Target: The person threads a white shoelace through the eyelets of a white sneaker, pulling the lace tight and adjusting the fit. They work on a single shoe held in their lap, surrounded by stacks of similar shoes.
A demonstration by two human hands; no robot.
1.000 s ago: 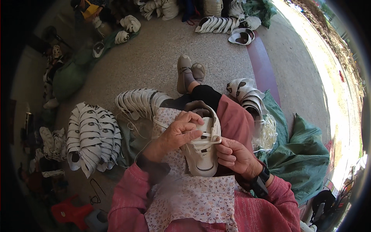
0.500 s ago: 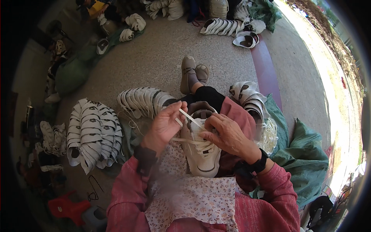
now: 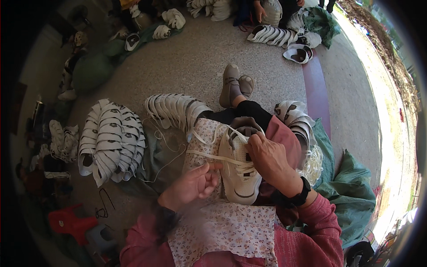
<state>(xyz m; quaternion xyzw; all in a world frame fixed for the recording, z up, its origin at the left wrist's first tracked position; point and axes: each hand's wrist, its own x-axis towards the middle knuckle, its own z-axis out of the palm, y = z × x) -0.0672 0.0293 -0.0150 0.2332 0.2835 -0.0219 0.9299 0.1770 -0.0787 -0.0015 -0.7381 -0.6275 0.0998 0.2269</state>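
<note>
A cream shoe upper point(image 3: 240, 183) lies on my lap with its toe toward me. A pale shoelace point(image 3: 207, 155) crosses its front and trails off to the left, with a loose loop beside the collar. My right hand point(image 3: 272, 159) is closed at the right of the tongue, its fingertips pinching the lace; the exact grip is partly hidden. Left of the toe, my left hand point(image 3: 192, 183) holds nothing that I can see. Its index finger stretches toward the shoe's side while the other fingers are loosely bent. A floral apron point(image 3: 222, 227) covers my lap.
Nested shoe uppers stand on the left point(image 3: 111, 142), beyond my lap point(image 3: 175, 111) and at right point(image 3: 291, 116). A bundle of laces point(image 3: 312, 162) hangs near green sacks point(image 3: 344, 196). A red stool point(image 3: 71, 221) is at lower left. Other people sit at the far side.
My left hand has let go of the lace and dropped toward me beside the toe. The lace it stretched now hangs slack. My right hand stays by the tongue; the whole view has shifted slightly.
</note>
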